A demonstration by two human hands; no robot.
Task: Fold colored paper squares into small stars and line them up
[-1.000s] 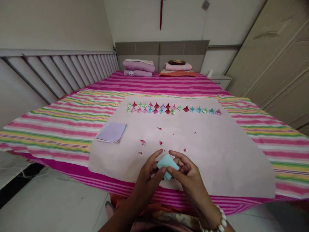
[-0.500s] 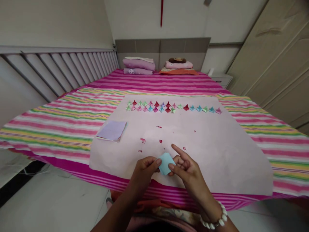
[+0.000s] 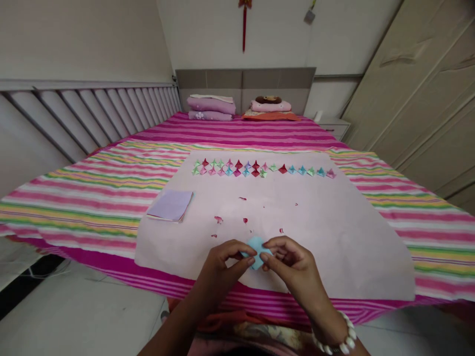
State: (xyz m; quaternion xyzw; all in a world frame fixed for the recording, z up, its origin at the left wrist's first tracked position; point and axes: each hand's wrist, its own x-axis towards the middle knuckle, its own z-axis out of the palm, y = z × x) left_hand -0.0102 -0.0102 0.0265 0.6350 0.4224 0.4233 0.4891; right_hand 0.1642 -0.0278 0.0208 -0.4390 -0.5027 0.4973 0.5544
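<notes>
A small folded piece of light blue paper (image 3: 256, 244) is held above the near part of a large pale sheet (image 3: 334, 247). My left hand (image 3: 228, 262) pinches its left side between thumb and fingers. On the other side, my right hand (image 3: 291, 259) grips it with thumb below and index finger above. The fingertips cover both side corners of the paper. Small red scraps (image 3: 218, 219) lie on the sheet just beyond my hands.
Two rows of small folded paper pieces (image 3: 238, 164) in several colours run across the sheet's far part. A stack of square paper (image 3: 170, 205), lilac on top, sits at left. Folded bedding (image 3: 211, 104) rests by the headboard (image 3: 222, 79). A railing (image 3: 92, 113) borders the bed's left.
My right index finger, stretched out before, has bent down onto the blue paper. My left fingers have moved further over its face. The camera view has tilted up slightly.
</notes>
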